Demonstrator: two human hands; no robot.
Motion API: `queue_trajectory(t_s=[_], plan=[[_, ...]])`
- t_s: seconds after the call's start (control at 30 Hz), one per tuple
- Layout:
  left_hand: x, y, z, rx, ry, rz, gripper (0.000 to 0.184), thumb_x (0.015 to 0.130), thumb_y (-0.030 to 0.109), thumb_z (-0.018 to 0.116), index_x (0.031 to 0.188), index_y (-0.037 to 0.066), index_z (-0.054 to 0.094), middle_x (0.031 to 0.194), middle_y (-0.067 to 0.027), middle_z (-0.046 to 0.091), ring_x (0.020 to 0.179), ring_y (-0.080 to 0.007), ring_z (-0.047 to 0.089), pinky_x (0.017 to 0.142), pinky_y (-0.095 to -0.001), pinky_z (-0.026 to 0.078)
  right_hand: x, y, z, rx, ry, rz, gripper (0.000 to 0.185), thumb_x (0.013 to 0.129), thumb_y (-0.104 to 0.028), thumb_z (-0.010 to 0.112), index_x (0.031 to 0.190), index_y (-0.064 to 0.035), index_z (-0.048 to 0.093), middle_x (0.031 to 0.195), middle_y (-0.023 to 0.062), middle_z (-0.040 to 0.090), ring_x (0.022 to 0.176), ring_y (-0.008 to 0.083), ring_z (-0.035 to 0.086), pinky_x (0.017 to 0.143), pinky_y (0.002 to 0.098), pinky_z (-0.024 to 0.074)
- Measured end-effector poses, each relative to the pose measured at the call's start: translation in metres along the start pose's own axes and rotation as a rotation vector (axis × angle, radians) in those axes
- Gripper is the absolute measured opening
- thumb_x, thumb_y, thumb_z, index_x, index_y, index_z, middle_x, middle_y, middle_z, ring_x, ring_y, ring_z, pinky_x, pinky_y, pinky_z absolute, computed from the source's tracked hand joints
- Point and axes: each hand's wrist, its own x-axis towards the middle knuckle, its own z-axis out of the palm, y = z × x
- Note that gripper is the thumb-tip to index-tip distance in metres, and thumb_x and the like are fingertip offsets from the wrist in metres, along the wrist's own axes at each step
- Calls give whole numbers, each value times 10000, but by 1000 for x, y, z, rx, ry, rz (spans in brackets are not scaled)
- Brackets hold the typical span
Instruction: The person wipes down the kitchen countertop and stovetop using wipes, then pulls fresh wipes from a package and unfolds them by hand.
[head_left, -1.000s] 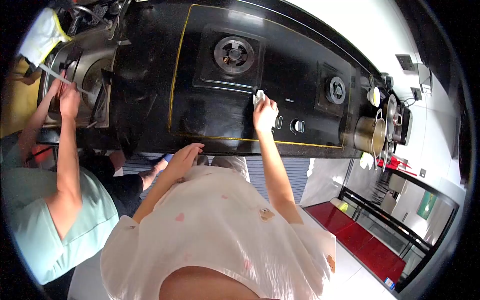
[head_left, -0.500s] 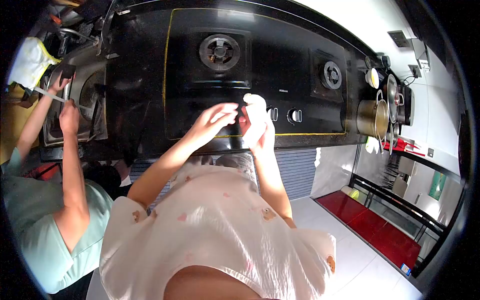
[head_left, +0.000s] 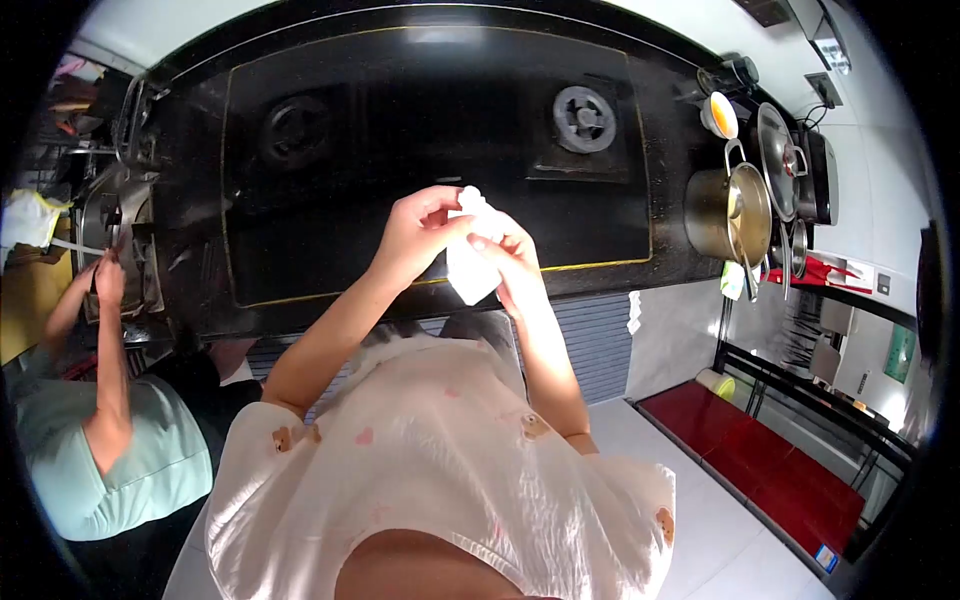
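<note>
Both my hands are together in front of me over the front part of the black stove top (head_left: pixel 370 240). My left hand (head_left: pixel 420 235) pinches the upper part of a white, soft-looking paper towel (head_left: pixel 472 272). My right hand (head_left: pixel 518 262) grips the same towel from the right, with the thumb across its front. Its lower end hangs down between my hands in a pointed fold. The fingers behind it are partly hidden. Beyond my hands lie a left burner (head_left: pixel 296 132), in shadow, and a right burner (head_left: pixel 584 119).
To the right stand a steel pot (head_left: pixel 708 215), a pot lid (head_left: pixel 776 150) and a bowl with orange-yellow contents (head_left: pixel 719 116). On the left, a person in a green shirt (head_left: pixel 150 455) works at the sink (head_left: pixel 150 270). A dark red surface (head_left: pixel 750 460) lies low on the right.
My left hand has moved right and closed on the towel, which my right hand held before. The view has shifted right, so the burners appear further left. The co-worker's hands have moved at the sink.
</note>
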Motion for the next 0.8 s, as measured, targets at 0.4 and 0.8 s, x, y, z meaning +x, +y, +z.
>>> queue_trajectory(t_s=[0.4,0.8], plan=[[-41,-46,33,-7,448,-149,227,836,87,499,1050,10,509,919,-77,576,773,-127,562,683,-237,451,198,-155,-139,-1432,391,-1143,126,682,-82,596,808,-74,607,796,85,564,770,248,544,681,321,442],[-114,-66,33,-166,886,-221,197,849,131,493,1015,35,540,867,-42,573,748,-110,556,680,-229,441,333,-93,-120,-1935,-506,-312,219,680,-213,569,855,-93,625,830,176,598,805,328,568,744,401,449]])
